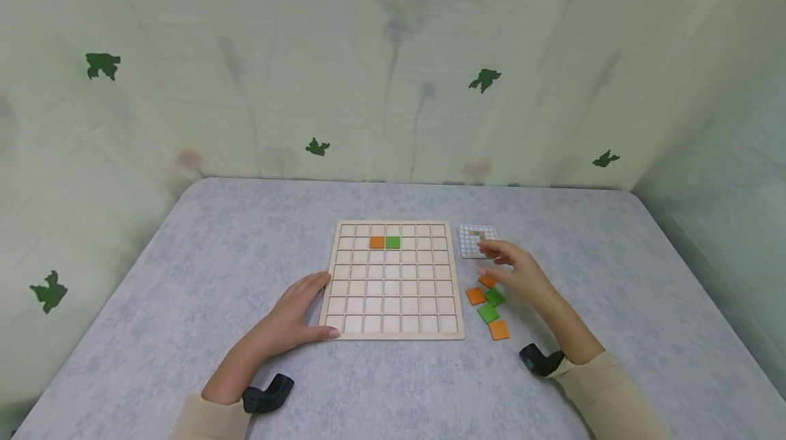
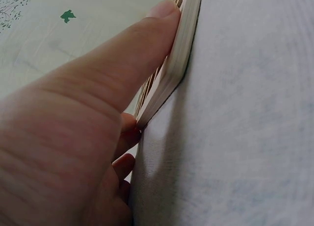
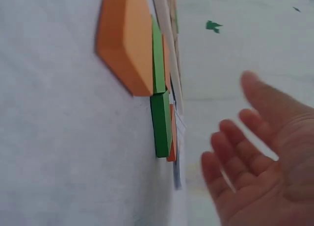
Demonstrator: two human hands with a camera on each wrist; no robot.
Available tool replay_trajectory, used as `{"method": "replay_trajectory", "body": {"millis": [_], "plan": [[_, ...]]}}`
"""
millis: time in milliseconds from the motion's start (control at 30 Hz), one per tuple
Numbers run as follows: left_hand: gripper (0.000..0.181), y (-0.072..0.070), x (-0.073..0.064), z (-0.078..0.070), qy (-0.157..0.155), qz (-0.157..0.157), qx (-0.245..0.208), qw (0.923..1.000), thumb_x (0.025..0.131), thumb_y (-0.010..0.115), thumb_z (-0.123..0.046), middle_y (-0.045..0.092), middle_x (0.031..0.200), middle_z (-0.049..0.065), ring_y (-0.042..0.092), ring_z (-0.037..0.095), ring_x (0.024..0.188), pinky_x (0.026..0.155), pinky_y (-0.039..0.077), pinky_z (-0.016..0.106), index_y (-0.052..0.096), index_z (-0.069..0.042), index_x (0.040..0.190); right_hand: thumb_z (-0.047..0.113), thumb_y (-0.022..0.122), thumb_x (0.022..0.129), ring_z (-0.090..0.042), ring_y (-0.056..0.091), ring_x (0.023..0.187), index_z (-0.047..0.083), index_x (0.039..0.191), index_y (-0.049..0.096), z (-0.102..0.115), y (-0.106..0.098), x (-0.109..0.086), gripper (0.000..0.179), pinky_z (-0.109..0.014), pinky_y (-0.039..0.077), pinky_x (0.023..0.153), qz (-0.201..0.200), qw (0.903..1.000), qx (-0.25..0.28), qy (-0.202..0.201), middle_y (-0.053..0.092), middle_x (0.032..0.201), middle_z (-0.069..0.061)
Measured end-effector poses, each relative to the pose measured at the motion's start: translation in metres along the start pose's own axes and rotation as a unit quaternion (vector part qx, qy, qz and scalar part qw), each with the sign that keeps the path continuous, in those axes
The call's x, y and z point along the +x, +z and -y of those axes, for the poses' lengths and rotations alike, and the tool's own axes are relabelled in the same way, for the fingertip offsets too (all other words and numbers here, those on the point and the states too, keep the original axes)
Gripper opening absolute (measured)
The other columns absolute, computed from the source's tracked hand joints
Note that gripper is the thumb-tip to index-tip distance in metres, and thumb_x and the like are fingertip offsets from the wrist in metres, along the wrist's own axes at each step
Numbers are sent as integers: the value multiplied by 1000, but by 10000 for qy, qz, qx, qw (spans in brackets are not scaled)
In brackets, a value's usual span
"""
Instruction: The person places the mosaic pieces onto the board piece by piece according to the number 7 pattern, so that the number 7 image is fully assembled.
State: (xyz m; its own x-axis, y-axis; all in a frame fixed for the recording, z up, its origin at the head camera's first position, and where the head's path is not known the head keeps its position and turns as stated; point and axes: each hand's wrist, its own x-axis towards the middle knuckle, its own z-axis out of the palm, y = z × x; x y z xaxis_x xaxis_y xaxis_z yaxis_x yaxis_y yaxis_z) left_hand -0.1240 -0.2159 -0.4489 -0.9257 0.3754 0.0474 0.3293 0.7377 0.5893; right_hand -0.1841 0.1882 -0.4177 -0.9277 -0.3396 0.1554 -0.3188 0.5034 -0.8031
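Note:
A wooden grid board (image 1: pixel 391 340) lies flat on the table, with one orange tile (image 1: pixel 377 242) and one green tile (image 1: pixel 392 242) side by side in its second row from the back. My left hand (image 1: pixel 288 320) rests against the board's left side, thumb on the front left corner and fingertips along the edge. In the left wrist view the straight thumb (image 2: pixel 142 44) presses on the board's rim. My right hand (image 1: pixel 522 273), fingers spread and holding nothing, is over the loose tiles beside the board. Its fingertips overlap the small pattern card (image 1: pixel 469 249).
Several loose tiles lie right of the board, among them an orange tile (image 1: pixel 499 330) at the front and a green tile (image 1: pixel 488 313). The grey table (image 1: pixel 245 222) meets a pale curtain (image 1: pixel 393 85) with green bird shapes behind it.

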Motion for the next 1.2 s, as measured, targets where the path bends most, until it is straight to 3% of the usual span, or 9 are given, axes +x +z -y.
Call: {"method": "replay_trajectory", "body": {"millis": [267,500,733,833,1000,1200], "plan": [[101,-1,0,-1,-11,41,48,10000,67,71,-54,26,143,16,19,34,130,101,20,53,26,-2,140,17,69,79,-25,54,95,1,121,53,-21,4,-12,47,-40,45,80,-11,9972,-572,491,57,109,-11],[101,-3,1,-4,-1,14,57,10000,66,72,-53,27,142,16,19,34,130,101,20,52,27,-1,140,16,71,78,-23,52,86,1,101,61,-16,7,-11,30,-38,45,74,41,9902,-1232,662,55,96,-9],[102,-2,0,-4,-67,37,38,10000,65,72,-53,27,142,16,19,34,130,101,19,52,26,-2,140,16,68,81,-21,53,86,2,106,60,-8,8,-9,30,-36,46,74,9,9902,-1156,784,58,99,-9],[102,-1,0,-4,-57,26,45,10000,65,72,-53,27,142,16,19,34,130,101,20,52,26,-2,140,15,67,82,-21,55,87,3,110,59,-2,9,-6,31,-36,48,74,-75,9934,-978,601,59,100,-8],[102,-2,0,-4,-48,27,42,10000,66,72,-53,27,142,15,19,34,130,101,20,52,26,-2,141,14,65,84,-20,53,89,5,110,61,15,11,7,28,-34,48,74,-273,9960,-852,-66,58,102,-7],[101,-3,0,-4,-73,48,12,10000,66,73,-52,26,142,16,19,34,130,101,20,52,26,-2,140,14,64,84,-20,52,90,2,111,61,39,23,31,30,-36,47,75,-499,9957,-102,-769,58,103,-8]]}}
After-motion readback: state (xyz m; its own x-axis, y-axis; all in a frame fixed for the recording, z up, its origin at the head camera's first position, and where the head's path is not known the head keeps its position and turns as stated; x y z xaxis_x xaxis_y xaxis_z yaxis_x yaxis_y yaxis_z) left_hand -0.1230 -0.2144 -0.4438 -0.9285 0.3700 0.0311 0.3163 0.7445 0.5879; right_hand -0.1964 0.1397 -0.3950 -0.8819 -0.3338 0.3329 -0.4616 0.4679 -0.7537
